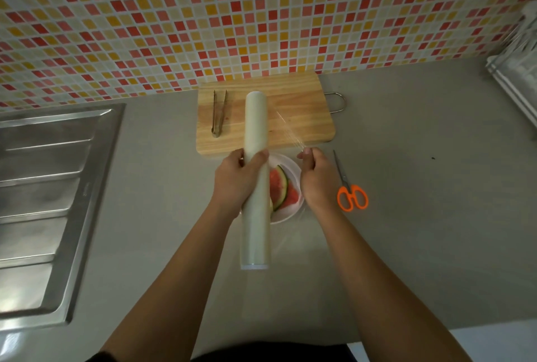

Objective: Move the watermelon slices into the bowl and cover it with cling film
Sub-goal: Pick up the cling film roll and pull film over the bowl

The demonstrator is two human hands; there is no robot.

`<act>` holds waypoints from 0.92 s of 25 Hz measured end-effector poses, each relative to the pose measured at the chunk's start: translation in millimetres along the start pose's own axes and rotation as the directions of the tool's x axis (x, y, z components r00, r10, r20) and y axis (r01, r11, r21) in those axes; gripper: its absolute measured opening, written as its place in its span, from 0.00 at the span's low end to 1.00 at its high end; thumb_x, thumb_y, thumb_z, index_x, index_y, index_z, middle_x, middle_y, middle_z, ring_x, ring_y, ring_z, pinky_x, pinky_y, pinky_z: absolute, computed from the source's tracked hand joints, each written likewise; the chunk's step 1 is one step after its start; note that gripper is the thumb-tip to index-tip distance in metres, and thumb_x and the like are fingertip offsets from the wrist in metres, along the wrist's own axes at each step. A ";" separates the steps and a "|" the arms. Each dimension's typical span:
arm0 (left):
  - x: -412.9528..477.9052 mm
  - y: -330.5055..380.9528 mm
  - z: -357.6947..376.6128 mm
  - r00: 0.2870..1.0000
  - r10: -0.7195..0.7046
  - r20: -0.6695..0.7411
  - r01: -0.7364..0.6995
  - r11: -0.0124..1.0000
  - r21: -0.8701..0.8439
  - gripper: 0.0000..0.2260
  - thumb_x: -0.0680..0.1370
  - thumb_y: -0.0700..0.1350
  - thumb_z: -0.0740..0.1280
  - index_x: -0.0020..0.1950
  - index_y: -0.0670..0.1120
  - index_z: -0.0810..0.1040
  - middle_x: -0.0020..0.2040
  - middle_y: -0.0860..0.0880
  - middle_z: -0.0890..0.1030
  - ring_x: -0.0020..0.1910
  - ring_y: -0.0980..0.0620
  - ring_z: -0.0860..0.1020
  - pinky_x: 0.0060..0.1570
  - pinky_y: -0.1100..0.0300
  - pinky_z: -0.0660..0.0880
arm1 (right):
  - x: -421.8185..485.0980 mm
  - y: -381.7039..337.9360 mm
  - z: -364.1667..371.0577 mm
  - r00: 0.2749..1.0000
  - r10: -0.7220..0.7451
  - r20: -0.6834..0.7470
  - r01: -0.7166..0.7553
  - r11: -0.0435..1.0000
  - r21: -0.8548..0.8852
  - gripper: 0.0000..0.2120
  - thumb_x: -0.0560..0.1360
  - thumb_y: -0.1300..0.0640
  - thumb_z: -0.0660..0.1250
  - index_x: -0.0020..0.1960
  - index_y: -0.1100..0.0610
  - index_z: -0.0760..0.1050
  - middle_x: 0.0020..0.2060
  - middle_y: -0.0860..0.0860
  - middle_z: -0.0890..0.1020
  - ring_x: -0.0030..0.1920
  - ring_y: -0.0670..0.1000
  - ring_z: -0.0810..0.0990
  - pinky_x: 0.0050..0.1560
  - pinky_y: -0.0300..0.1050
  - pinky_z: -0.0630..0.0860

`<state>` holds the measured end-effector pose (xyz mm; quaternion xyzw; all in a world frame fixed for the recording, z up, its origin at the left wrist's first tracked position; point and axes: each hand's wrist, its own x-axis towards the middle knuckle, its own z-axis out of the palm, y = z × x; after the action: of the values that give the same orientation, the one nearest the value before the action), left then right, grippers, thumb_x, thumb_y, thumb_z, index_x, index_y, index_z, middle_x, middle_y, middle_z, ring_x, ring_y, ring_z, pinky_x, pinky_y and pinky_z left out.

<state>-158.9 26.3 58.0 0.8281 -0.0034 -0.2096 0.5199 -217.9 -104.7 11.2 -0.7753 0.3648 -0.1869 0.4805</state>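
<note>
A white bowl (286,165) stands on the grey counter below the cutting board, with watermelon slices (280,187) inside. Above the bowl, my left hand (236,180) grips a long roll of cling film (255,135) around its middle, the roll pointing away from me. My right hand (316,178) pinches the loose edge of the film (290,132), a thin clear sheet stretched a short way out from the roll to the right. The roll and both hands hide part of the bowl.
A wooden cutting board (299,106) lies against the tiled wall with metal tongs (218,113) on it. Orange-handled scissors (348,187) rest right of the bowl. A steel sink drainer (49,204) fills the left; a white rack (520,71) stands at the far right.
</note>
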 end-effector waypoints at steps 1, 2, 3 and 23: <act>-2.1 -1.4 0.6 1.000 0.007 0.009 -0.007 1.000 -0.015 0.17 0.73 0.58 0.65 0.53 0.47 0.77 0.47 0.47 0.82 0.46 0.47 0.80 0.50 0.45 0.78 | -0.2 3.5 0.2 1.000 0.003 -0.001 -0.003 1.000 0.005 0.15 0.80 0.55 0.53 0.49 0.60 0.76 0.40 0.50 0.79 0.41 0.50 0.75 0.35 0.38 0.60; -4.5 -1.7 1.0 1.000 0.014 0.016 -0.014 1.000 -0.023 0.18 0.74 0.57 0.63 0.58 0.47 0.76 0.50 0.47 0.81 0.47 0.47 0.80 0.52 0.45 0.77 | -0.1 6.9 0.7 1.000 0.002 -0.002 -0.002 1.000 0.012 0.15 0.80 0.56 0.53 0.49 0.61 0.76 0.42 0.52 0.81 0.42 0.51 0.76 0.37 0.38 0.61; -6.5 -1.5 1.4 1.000 0.021 0.020 -0.021 1.000 -0.024 0.20 0.76 0.56 0.61 0.65 0.48 0.71 0.53 0.48 0.79 0.49 0.47 0.79 0.52 0.47 0.77 | 0.0 9.9 1.3 1.000 0.000 -0.006 0.000 1.000 0.017 0.15 0.80 0.56 0.53 0.49 0.62 0.76 0.43 0.53 0.82 0.43 0.51 0.77 0.37 0.38 0.62; -19.0 -16.3 -27.4 0.997 0.049 -0.052 -0.048 0.999 0.022 0.19 0.72 0.56 0.62 0.61 0.51 0.72 0.48 0.50 0.80 0.45 0.48 0.80 0.44 0.48 0.79 | -0.6 28.4 1.9 0.999 0.036 0.021 -0.036 0.999 0.023 0.13 0.79 0.57 0.57 0.43 0.62 0.76 0.34 0.51 0.77 0.37 0.51 0.74 0.32 0.41 0.59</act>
<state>-170.1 61.6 60.6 0.8384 -0.0119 -0.1752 0.5159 -228.1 -110.8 -14.7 -0.7649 0.3716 -0.1746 0.4964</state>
